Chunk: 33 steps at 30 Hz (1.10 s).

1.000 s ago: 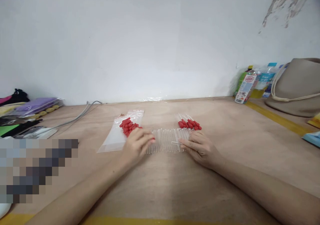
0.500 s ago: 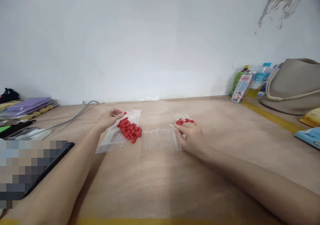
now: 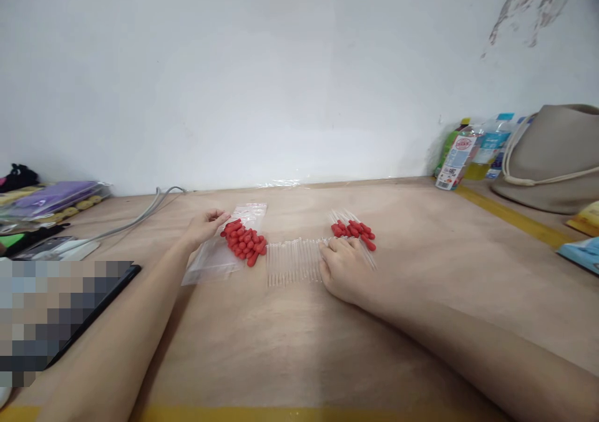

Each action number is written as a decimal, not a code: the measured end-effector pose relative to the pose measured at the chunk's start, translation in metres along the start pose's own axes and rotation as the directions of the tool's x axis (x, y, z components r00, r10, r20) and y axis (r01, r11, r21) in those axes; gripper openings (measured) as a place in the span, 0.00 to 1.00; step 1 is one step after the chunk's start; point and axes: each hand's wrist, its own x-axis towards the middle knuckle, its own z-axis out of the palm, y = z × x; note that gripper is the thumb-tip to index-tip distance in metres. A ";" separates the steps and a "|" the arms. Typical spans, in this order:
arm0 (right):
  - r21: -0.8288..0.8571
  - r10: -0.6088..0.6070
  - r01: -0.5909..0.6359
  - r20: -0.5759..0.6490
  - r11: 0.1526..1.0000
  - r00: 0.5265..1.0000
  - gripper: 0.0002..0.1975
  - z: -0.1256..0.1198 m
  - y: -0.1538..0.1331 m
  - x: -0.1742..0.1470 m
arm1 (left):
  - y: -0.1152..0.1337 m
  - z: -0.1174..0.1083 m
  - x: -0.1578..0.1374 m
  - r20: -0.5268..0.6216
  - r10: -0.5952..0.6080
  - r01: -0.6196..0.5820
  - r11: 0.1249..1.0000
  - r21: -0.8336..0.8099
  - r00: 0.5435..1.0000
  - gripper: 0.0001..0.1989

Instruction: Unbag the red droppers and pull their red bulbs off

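My left hand (image 3: 206, 228) is closed in a pinch at the upper left of a pile of red rubber dropper bulbs (image 3: 243, 242). Whatever lies between its fingertips is hidden. Beneath the pile is a clear plastic bag (image 3: 206, 269). A row of thin glass dropper tubes (image 3: 292, 261) lies side by side in the middle. Fingers curled, my right hand (image 3: 346, 263) rests over the row's right end, closed on a tube; its fingertips are partly hidden. Just beyond it lie several droppers fitted with red bulbs (image 3: 353, 228), their tips pointing away.
Bottles (image 3: 489, 150), a carton (image 3: 456, 163) and a grey-beige bag (image 3: 547, 153) stand at the back right. On the left are a grey cable (image 3: 140, 219), purple packets (image 3: 56, 198) and a dark-edged device (image 3: 112, 291). A white wall (image 3: 299, 85) closes off the back.
My right hand has moved nearer to me and curled over the tubes, uncovering the bulbed droppers. The red bulb seen earlier at my left fingertips no longer shows there.
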 end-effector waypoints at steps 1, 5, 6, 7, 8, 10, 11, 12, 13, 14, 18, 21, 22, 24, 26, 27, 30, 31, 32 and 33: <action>0.004 -0.005 0.005 -0.001 1.000 1.000 0.08 0.001 0.000 0.000 | 0.000 0.000 0.000 -0.010 0.004 -0.004 1.000 0.008 1.000 0.28; 0.039 -0.004 0.004 -0.019 0.999 1.000 0.10 0.005 -0.002 -0.001 | -0.002 0.001 0.001 -0.091 0.021 -0.016 0.998 0.064 0.996 0.25; 0.050 0.002 -0.001 -0.023 0.999 1.000 0.11 0.006 -0.002 -0.001 | -0.001 0.001 0.002 -0.125 0.032 -0.022 0.996 0.082 0.992 0.23; 0.061 0.010 -0.009 -0.029 0.998 1.000 0.11 0.006 -0.001 -0.001 | 0.000 0.001 0.003 -0.160 0.046 -0.030 0.995 0.100 0.986 0.22; 0.074 0.021 -0.018 -0.034 0.997 0.999 0.11 0.007 0.000 -0.001 | 0.002 0.000 0.003 -0.196 0.064 -0.042 0.992 0.118 0.978 0.21; 0.101 0.049 -0.043 -0.057 0.994 0.997 0.11 0.006 0.003 0.000 | 0.011 0.000 0.003 -0.259 0.101 -0.063 0.986 0.152 0.961 0.18; 0.112 0.065 -0.056 -0.078 0.992 0.995 0.11 0.006 0.006 0.000 | 0.018 0.002 0.001 -0.282 0.125 -0.078 0.982 0.173 0.951 0.17; 0.121 0.078 -0.065 -0.099 0.990 0.992 0.11 0.006 0.009 -0.001 | 0.026 0.005 -0.001 -0.294 0.159 -0.102 0.975 0.199 0.943 0.15; 0.129 0.083 -0.067 -0.123 0.989 0.989 0.11 0.006 0.013 -0.001 | 0.035 0.010 -0.006 -0.294 0.197 -0.133 0.966 0.222 0.935 0.14; 0.136 0.082 -0.062 -0.150 0.989 0.985 0.11 0.006 0.017 -0.003 | 0.046 0.017 -0.012 -0.273 0.264 -0.192 0.945 0.265 0.925 0.13; 0.161 0.019 0.021 -0.242 0.987 0.970 0.10 0.006 0.031 -0.012 | 0.087 0.066 -0.044 0.011 0.514 -0.491 0.812 0.314 0.857 0.08; 0.178 -0.014 0.075 -0.322 0.981 0.947 0.08 0.008 0.036 -0.021 | 0.108 0.110 -0.060 0.219 0.570 -0.610 0.725 0.320 0.792 0.09; 0.188 -0.012 0.082 -0.349 0.979 0.937 0.08 0.009 0.037 -0.024 | 0.113 0.123 -0.062 0.272 0.564 -0.626 0.709 0.325 0.780 0.10; 0.208 0.000 0.087 -0.388 0.974 0.922 0.08 0.009 0.038 -0.027 | 0.123 0.145 -0.062 0.327 0.550 -0.639 0.688 0.345 0.769 0.13; 0.221 0.009 0.089 -0.406 0.971 0.914 0.08 0.009 0.038 -0.029 | 0.131 0.162 -0.059 0.363 0.524 -0.635 0.678 0.371 0.771 0.17; 0.226 0.008 0.092 -0.407 0.970 0.914 0.08 0.009 0.038 -0.029 | 0.134 0.169 -0.057 0.375 0.507 -0.629 0.674 0.388 0.776 0.18; 0.234 0.012 0.089 -0.397 0.968 0.918 0.08 0.009 0.039 -0.028 | 0.140 0.182 -0.051 0.396 0.458 -0.602 0.668 0.438 0.796 0.22; 0.233 0.016 0.083 -0.392 0.969 0.920 0.08 0.010 0.039 -0.028 | 0.141 0.185 -0.050 0.397 0.447 -0.594 0.669 0.447 0.802 0.21; 0.232 0.020 0.077 -0.390 0.970 0.921 0.08 0.010 0.038 -0.028 | 0.142 0.187 -0.049 0.395 0.440 -0.588 0.672 0.451 0.806 0.20; 0.230 0.024 0.072 -0.387 0.971 0.922 0.08 0.011 0.038 -0.028 | 0.142 0.189 -0.049 0.390 0.436 -0.582 0.676 0.453 0.811 0.18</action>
